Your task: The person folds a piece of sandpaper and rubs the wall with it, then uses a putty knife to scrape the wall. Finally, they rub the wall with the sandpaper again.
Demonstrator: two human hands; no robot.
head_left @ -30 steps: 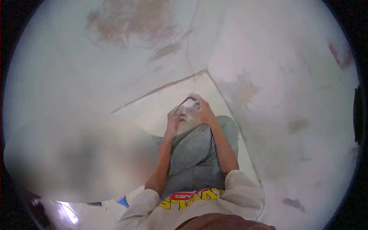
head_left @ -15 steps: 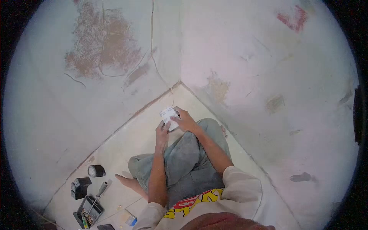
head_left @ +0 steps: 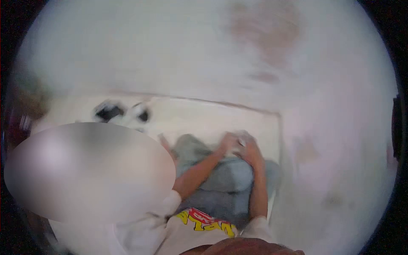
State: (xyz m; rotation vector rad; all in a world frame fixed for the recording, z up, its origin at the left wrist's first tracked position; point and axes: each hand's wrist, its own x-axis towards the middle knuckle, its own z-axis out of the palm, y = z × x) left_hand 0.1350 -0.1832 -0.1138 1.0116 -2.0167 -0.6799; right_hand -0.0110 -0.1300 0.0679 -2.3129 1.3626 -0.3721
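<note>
Motion blurs the whole head view. My left hand [head_left: 229, 143] and my right hand [head_left: 251, 151] are close together above my crossed legs, fingers curled inward. Between them shows a bit of a small white flat piece [head_left: 242, 142], mostly covered by the fingers. A moment ago it appeared as a rectangle with dark print, gripped by both hands. Which fingers press on it now is too smeared to make out.
Dark blocky objects [head_left: 109, 112] and a dark round item [head_left: 142, 113] lie on the pale floor near the wall's foot. A large blurred oval [head_left: 89, 174] covers the lower left. Patchy walls [head_left: 140, 51] meet in a corner at the right.
The view has swung left, so my hands and the wall corner appear farther right. The hands have closed in around the white piece, which shows much less. The tool tray is no longer visible.
</note>
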